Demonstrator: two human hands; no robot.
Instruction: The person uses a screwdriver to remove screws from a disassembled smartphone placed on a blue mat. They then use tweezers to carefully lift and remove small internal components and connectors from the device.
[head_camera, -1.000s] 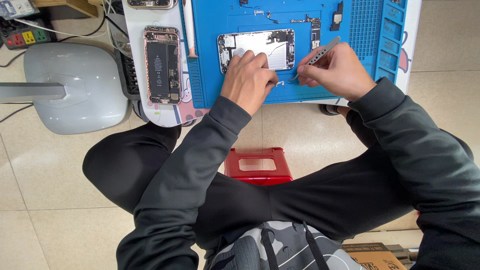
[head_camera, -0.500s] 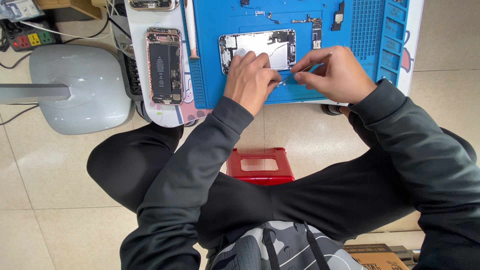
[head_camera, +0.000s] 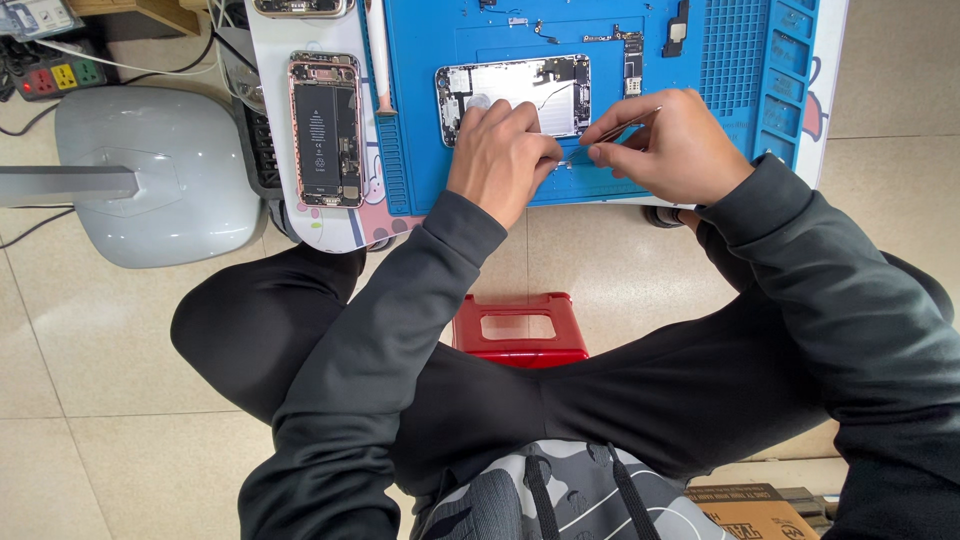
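Two phones lie opened: with your right hand (head_camera: 672, 148) pinching tweezers (head_camera: 612, 132) and left hand (head_camera: 503, 158) curled beside the screen panel (head_camera: 515, 95) on the blue mat (head_camera: 420, 120), reassembly looks unfinished.

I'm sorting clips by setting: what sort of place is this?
Probably a small phone repair bench. A blue repair mat holds an opened phone panel, another opened phone lies beside it, and the right hand holds tweezers.

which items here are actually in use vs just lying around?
In use: left hand and right hand, tweezers, phone panel, blue mat.
Lying about: opened phone, red stool, power strip, cardboard box.
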